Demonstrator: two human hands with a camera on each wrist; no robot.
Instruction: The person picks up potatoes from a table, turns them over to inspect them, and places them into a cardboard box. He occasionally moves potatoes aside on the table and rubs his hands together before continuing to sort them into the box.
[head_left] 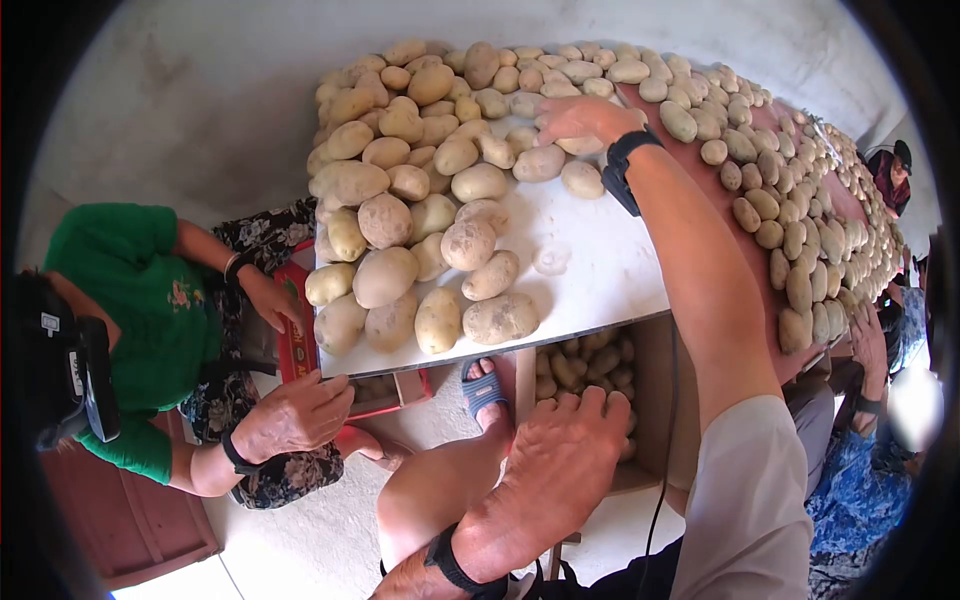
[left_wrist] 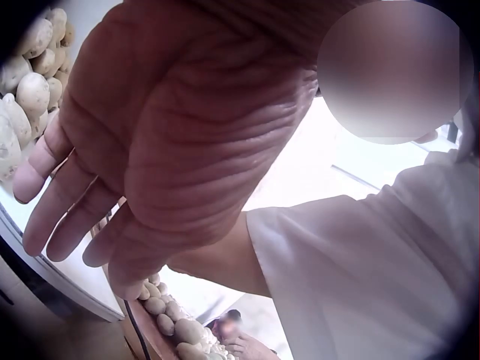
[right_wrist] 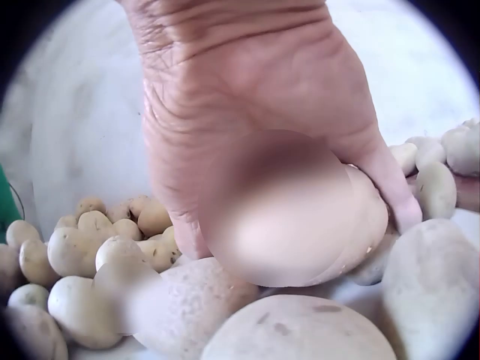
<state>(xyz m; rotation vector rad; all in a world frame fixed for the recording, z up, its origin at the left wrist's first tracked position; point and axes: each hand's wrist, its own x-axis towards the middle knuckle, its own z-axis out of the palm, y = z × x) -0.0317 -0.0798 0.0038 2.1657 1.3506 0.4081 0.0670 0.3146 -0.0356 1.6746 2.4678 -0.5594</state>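
Observation:
My right hand reaches over the white tabletop into the potatoes at its back. In the right wrist view, the fingers and thumb of that hand curl down around a pale potato, part of which is blurred. Several more potatoes lie close below it. My left hand hangs in front of the table edge, over a cardboard box of potatoes. Its palm shows in the left wrist view with nothing in it, and its fingers are loosely extended.
A big pile of potatoes covers the left of the table. More potatoes spread over a reddish surface on the right. A person in a green shirt sits at the left beside a red box. A dark cable hangs down.

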